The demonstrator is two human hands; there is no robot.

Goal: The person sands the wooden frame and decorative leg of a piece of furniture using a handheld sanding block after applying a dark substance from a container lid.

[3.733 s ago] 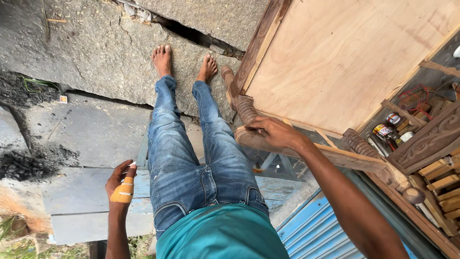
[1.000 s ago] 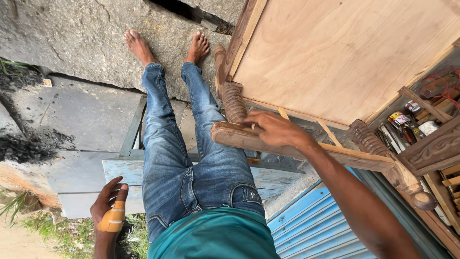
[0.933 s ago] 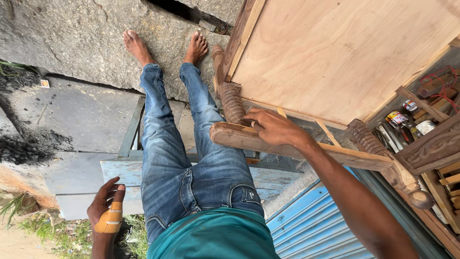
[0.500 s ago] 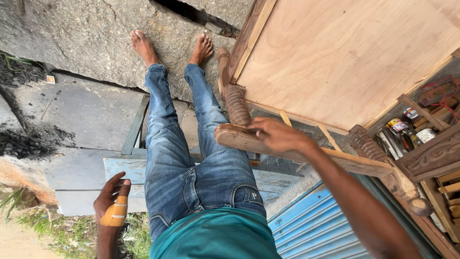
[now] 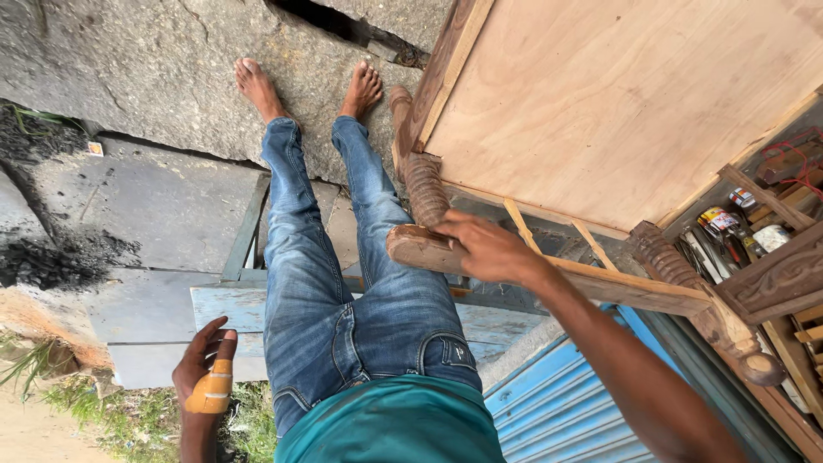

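Looking down from the head view, the right hand [image 5: 487, 250] lies on top of a wooden rail [image 5: 600, 283], with its fingers [image 5: 454, 230] curled loosely over the near end. The rail joins two carved posts [image 5: 426, 187] beside a big flat board [image 5: 626, 103]. The left hand [image 5: 206, 370] hangs low by the jeans [image 5: 343, 300], fingers half open and holding nothing, with an orange wrap [image 5: 212, 390] on it. Bare feet [image 5: 257, 86] stand on grey stone [image 5: 129, 60]. Blue planks [image 5: 227, 304] lie under the legs.
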